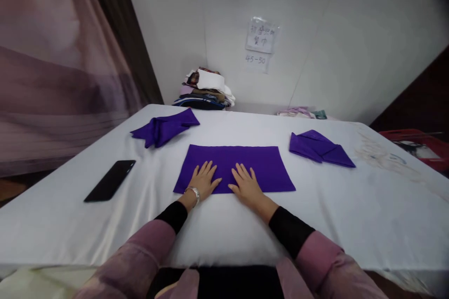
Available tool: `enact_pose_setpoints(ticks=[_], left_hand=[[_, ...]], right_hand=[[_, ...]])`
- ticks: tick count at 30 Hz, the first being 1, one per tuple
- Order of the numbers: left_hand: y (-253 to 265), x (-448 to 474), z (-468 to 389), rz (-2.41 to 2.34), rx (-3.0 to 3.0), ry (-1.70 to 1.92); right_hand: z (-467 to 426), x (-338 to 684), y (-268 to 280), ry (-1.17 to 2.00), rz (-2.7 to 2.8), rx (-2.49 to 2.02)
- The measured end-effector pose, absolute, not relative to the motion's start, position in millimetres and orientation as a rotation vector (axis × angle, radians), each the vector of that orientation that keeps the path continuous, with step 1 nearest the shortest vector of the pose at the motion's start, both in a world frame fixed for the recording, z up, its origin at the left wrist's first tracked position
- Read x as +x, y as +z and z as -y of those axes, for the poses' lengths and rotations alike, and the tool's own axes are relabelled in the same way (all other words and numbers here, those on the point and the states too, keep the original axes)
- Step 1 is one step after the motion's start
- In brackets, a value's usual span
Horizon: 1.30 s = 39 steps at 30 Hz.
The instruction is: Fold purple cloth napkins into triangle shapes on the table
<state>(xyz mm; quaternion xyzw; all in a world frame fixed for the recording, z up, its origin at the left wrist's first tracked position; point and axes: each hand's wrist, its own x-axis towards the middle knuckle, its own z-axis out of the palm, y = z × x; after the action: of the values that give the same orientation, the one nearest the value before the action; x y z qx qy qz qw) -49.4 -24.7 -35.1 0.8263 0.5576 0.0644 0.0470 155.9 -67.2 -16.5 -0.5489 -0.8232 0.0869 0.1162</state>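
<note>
A purple cloth napkin [228, 159], laid out flat as a wide rectangle, is in front of me on the white tablecloth. My left hand [204, 180] rests palm down on its left half, fingers spread. On the right half lies my right hand [246, 184], also flat with the fingers apart. Neither hand grips anything. Farther back on the left sits a gathered, pointed purple napkin [163, 127]. Another folded purple napkin [319, 147] lies to the right of the flat one.
A black phone [110, 181] lies on the left of the white table [217, 238]. Behind the table's far edge are a stack of folded cloths [206, 91] and a smaller cloth pile [298, 112]. A red basket [417, 140] stands beyond the right edge. Handwritten signs [260, 39] hang on the wall.
</note>
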Motion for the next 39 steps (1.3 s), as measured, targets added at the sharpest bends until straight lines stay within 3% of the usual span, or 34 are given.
enact_pose_setpoints(ticks=[4,13,24,39], left_hand=[[-35,-49,28,-1.690,2.512,0.212],[-28,-47,33,-1.687,2.413,0.252],[-29,76,57,-1.283,2.509,0.360],[-30,-148,67,-2.284,2.030,0.038]], right_hand=[[60,167,-29,0.251,2.437,-1.708],[70,282,-57,-0.085,2.354,-2.138],[74,282,-52,-0.156,2.516,-2.172],[74,282,-57,-0.134,2.411,-2.164]])
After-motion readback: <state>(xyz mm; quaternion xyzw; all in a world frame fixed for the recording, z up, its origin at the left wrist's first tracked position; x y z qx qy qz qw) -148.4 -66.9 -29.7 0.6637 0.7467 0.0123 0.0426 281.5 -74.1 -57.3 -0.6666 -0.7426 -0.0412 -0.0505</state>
